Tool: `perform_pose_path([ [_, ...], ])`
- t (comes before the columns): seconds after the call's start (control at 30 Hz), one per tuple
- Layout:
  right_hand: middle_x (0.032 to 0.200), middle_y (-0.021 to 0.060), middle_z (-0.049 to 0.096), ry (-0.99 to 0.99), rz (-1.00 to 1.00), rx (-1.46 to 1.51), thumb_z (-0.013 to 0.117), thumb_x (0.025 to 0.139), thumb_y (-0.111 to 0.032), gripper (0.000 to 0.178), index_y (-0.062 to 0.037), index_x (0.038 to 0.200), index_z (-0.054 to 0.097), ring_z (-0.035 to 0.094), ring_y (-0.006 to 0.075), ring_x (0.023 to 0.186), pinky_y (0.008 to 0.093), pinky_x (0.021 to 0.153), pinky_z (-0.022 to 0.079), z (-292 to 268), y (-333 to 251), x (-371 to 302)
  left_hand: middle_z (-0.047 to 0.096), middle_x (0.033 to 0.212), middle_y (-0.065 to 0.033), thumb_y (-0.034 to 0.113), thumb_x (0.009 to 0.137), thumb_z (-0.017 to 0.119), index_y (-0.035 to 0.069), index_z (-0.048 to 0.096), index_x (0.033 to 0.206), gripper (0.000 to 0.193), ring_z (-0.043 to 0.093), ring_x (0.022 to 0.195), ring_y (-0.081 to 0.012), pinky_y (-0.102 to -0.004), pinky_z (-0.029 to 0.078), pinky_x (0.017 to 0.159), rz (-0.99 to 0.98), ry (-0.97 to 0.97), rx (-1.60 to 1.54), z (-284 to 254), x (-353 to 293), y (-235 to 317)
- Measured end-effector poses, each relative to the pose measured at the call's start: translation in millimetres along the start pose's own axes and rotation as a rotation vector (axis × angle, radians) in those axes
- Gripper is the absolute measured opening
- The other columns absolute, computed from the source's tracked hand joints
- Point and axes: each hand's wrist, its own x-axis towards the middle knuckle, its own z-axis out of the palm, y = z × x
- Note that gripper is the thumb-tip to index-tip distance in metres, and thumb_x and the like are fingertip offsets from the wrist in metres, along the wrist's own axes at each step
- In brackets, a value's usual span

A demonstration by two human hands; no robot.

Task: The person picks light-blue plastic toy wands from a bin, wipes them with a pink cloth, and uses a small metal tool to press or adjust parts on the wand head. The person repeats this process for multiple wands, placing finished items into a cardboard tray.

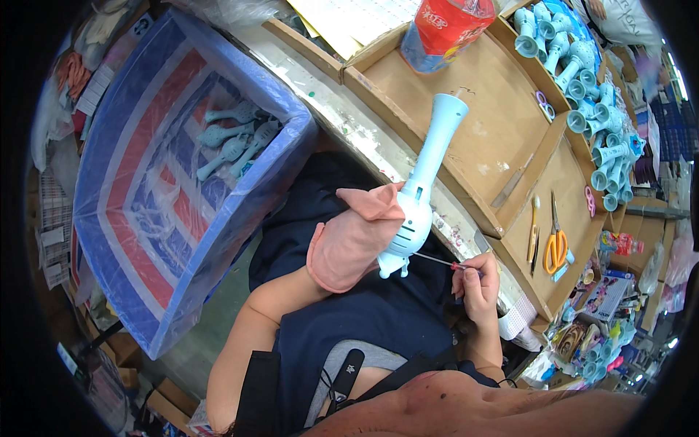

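Observation:
A light blue, microphone-shaped plastic toy (412, 215) is tilted in front of me, its flared end up and away, its round slotted head nearest my body. My left hand (352, 244), covered by a pink cloth, is closed around the side of the head; the fingers are under the cloth. With my right hand (478, 287) I pinch a thin tool (457, 267) with a slender shaft and a red part by the fingers. Its tip meets the outline of the toy's head near the small knobs; whether it touches cannot be made out.
On my left stands a plastic-lined blue, white and red bin (211, 258) holding several similar toys (231, 148). The cardboard-edged worktable (466, 138) carries a red bag (445, 33), orange scissors (555, 251), purple scissors (544, 104) and a brush (534, 222). More blue toys (575, 62) crowd the far right.

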Motion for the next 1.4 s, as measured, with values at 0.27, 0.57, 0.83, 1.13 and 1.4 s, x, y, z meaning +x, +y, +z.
perform_pose_path([
  [0.27,0.079,0.009,0.061,0.028,0.028,-0.075,0.052,0.101,-0.016,0.017,-0.0004,0.105,0.046,0.054,0.0101,0.061,0.0225,0.054,0.044,-6,0,-4,0.054,0.091,-0.0001,0.006,0.1,0.049,-0.003,0.05,0.116,0.017,0.049,0.08,-0.0025,-0.0196,0.047,0.077,-0.01,-0.061,-0.178,9,-11,20],
  [0.57,0.084,0.0117,0.062,-0.002,0.028,0.072,0.05,0.101,-0.016,0.02,-0.0017,0.112,0.041,0.049,0.0093,0.06,0.0223,0.056,0.043,-6,5,-3,0.053,0.089,0.0019,0.007,0.101,0.046,-0.002,0.049,0.119,0.02,0.05,0.079,-0.0029,-0.0189,0.046,0.07,0.031,-0.011,-0.109,15,-13,32],
  [0.83,0.076,0.008,0.06,0.066,0.076,0.013,0.051,0.101,-0.016,0.017,-0.0015,0.106,0.045,0.052,0.0091,0.059,0.0218,0.052,0.041,-1,0,-2,0.054,0.098,-0.0121,-0.005,0.086,0.058,-0.002,0.051,0.108,0.023,0.057,0.088,-0.0212,-0.0295,0.05,0.086,0.044,0.034,0.023,8,-5,20],
  [1.13,0.087,0.0107,0.06,-0.011,0.045,-0.029,0.054,0.099,-0.01,0.021,-0.0027,0.111,0.04,0.054,0.0098,0.065,0.0212,0.059,0.045,-4,5,0,0.052,0.103,-0.0204,-0.009,0.077,0.061,-0.005,0.051,0.101,0.026,0.06,0.097,-0.0323,-0.0335,0.052,0.087,0.194,-0.026,0.38,-12,-1,-14],
  [1.4,0.074,0.0039,0.059,0.092,0.071,0.004,0.06,0.096,-0.01,0.018,-0.0007,0.102,0.046,0.049,0.0062,0.057,0.0209,0.053,0.042,3,-2,-1,0.053,0.124,-0.0225,0.001,0.074,0.069,-0.004,0.048,0.113,0.045,0.062,0.097,-0.033,-0.0348,0.054,0.079,0.239,-0.12,0.475,-18,-14,6],
])
